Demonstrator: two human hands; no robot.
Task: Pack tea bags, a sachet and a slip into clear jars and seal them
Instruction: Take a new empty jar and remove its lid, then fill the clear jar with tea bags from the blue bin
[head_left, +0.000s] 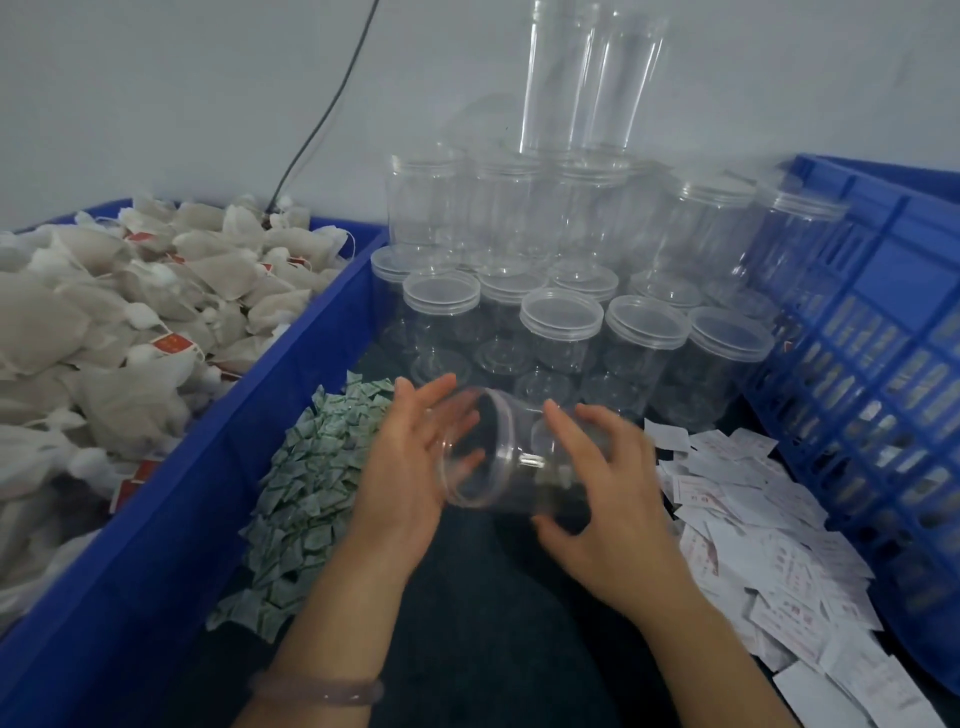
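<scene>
A clear jar (511, 457) lies on its side between my hands, its lidded end pointing left. My left hand (410, 462) presses its palm and straight fingers against the lid end. My right hand (602, 493) grips the jar's body with curled fingers and thumb. The jar looks empty. Tea bags (130, 322) with red tags fill the blue bin on the left. A heap of green-printed sachets (311, 483) lies beside my left hand. White paper slips (753, 551) are scattered to the right of my right hand.
Several closed clear jars (561, 332) stand in rows behind my hands, with taller stacks (587, 78) against the wall. A blue slatted crate (872, 364) walls the right side. The blue bin's rim (291, 364) walls the left. A black cable (332, 104) hangs down the wall.
</scene>
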